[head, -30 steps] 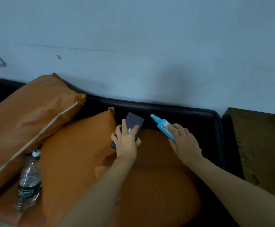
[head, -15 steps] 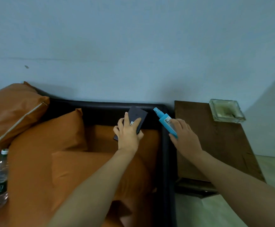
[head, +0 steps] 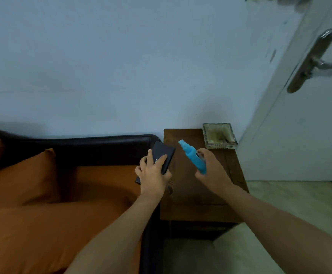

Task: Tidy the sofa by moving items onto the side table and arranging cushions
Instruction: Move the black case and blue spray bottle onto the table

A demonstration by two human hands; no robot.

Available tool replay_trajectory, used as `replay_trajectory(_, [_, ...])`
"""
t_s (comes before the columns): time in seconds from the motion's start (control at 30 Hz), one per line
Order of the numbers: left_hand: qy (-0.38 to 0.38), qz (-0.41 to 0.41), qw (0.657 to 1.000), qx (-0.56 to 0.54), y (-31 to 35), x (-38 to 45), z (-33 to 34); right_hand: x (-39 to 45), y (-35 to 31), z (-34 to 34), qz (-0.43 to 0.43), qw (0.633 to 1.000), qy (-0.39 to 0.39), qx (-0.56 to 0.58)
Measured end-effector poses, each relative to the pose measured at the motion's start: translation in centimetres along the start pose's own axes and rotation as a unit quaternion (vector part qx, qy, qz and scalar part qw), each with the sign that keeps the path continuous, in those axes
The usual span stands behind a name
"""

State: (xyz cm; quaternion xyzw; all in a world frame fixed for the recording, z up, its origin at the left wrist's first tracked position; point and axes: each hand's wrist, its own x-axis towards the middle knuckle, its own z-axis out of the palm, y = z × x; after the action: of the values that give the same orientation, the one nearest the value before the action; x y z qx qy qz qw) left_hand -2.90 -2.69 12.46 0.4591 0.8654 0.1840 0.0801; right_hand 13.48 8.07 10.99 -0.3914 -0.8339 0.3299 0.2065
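My left hand (head: 153,175) grips a flat dark box (head: 163,155) over the sofa's black armrest (head: 94,144), at the left edge of the wooden side table (head: 191,194). My right hand (head: 213,171) holds a blue spray bottle (head: 193,156) tilted nozzle-up above the table top. Orange cushions (head: 28,175) lie on the orange sofa seat (head: 102,180) to the left; one more cushion shows only as a corner at the far left edge.
A square glass ashtray (head: 219,135) sits on the table's back right corner. A pale door (head: 303,123) with a metal handle (head: 311,60) stands to the right. Light floor (head: 280,196) lies in front of and right of the table.
Both hands have carried the dark box and the spray bottle rightward from over the sofa seat to the side table. The view has swung right; the water bottle has left the frame.
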Motion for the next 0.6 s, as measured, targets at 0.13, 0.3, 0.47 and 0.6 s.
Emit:
replay_trajectory(0.13, [-0.006,-0.011,1.000,-0.004,1.0,1.8,2.4,1.7,1.9,-0.5,0.021,0.999,0.003,0.042])
replay_trajectory(0.3, [-0.030,-0.022,0.999,-0.016,2.0,3.3,4.7,4.0,3.3,-0.5,0.042,0.996,-0.010,0.076])
replay_trajectory(0.47, [-0.048,-0.050,0.997,-0.021,2.8,6.2,6.6,7.1,4.8,-0.6,0.051,0.993,-0.029,0.099])
replay_trajectory(0.6, [-0.055,-0.056,0.997,-0.026,2.9,9.7,8.6,10.8,6.3,-0.6,0.057,0.991,-0.036,0.113])
